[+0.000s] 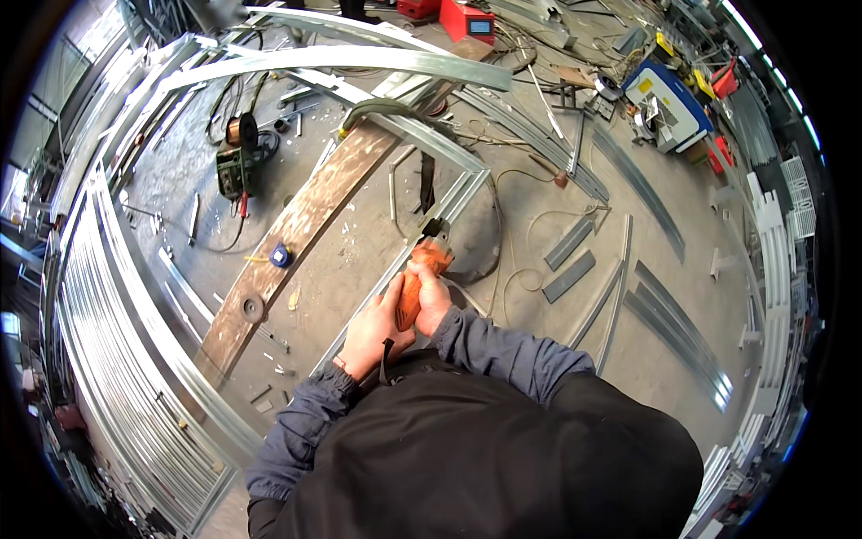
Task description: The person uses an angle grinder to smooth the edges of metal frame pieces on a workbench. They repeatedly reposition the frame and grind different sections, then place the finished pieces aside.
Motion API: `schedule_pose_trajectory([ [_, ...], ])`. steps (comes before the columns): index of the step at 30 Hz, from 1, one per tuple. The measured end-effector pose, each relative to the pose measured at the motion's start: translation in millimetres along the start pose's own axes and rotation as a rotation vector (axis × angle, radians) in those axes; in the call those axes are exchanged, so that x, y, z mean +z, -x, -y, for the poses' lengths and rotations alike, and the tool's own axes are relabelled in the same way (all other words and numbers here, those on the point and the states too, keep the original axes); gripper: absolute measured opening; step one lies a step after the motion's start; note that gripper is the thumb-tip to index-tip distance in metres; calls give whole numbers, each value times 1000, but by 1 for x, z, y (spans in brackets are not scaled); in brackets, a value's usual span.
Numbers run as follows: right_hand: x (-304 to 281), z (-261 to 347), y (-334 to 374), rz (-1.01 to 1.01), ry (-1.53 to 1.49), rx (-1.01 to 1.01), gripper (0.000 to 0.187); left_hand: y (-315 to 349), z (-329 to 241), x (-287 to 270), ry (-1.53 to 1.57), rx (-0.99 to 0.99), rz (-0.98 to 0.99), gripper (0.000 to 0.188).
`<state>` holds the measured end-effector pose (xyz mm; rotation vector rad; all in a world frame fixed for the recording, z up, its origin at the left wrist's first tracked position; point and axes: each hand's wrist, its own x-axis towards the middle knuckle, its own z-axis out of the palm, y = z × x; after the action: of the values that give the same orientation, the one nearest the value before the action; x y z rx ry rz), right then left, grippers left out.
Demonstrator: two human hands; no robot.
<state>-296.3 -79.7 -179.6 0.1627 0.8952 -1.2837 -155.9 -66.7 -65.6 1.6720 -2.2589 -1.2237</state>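
Both my hands are closed around an orange angle grinder [409, 301] in front of my body. My left hand [370, 334] wraps the rear of its body, and my right hand [433, 301] grips it from the right, close to its head. The grinder's head points away from me, at a galvanized steel tube frame [465, 193], near a dark opening by its corner. Whether the disc touches the metal I cannot make out. The frame's near rail runs on toward me, past my left hand.
A worn wooden plank [310, 202] carries a blue tape measure [281, 256] and a round disc [252, 309]. Left of it stands a green wire feeder [232, 171]. Steel tubes [121, 332] fill the left; cut strips [678, 341] and cables lie right. A red machine [467, 22] stands far off.
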Motion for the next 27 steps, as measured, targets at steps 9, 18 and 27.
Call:
schedule_pose_trajectory([
  [9,-27,74,-49,-62,-91,97,32,-94,-49,28,-50,-70,74,97],
  [18,-41,108,-78,-54,-151,173,44,-143,-78,40,2,-111,84,97],
  [27,-43,129,-83,-59,-176,200,37,-158,-90,47,-39,-140,93,100],
])
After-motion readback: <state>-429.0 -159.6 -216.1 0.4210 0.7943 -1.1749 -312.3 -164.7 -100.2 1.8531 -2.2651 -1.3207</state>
